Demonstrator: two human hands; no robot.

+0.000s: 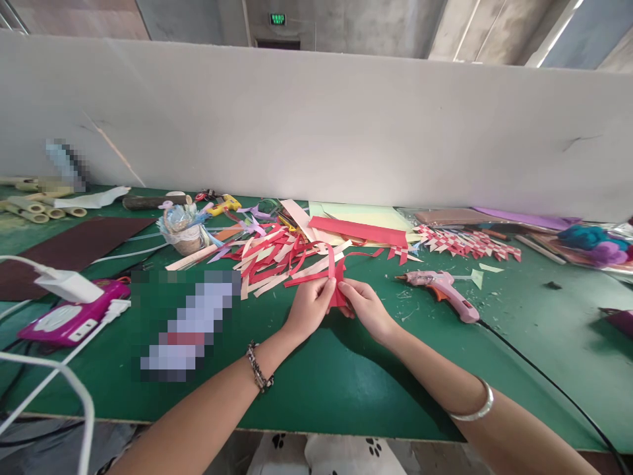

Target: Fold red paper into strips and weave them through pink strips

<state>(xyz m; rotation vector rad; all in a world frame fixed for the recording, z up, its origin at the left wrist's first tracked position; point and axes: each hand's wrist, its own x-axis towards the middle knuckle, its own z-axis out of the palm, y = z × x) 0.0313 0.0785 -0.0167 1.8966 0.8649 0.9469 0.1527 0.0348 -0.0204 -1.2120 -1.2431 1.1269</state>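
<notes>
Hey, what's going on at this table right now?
A person's left hand and right hand pinch a small folded red paper strip piece just above the green table. Behind it lies a loose pile of red and cream paper strips. A pink glue gun lies untouched to the right, near red-and-cream woven paper pieces.

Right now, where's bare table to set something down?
Free: green mat nearside of the left hand and right hand on the red paper piece; also right of the pink glue gun, crossed by its black cord. Crowded: paper strip pile behind the hands, back row along the white partition.
</notes>
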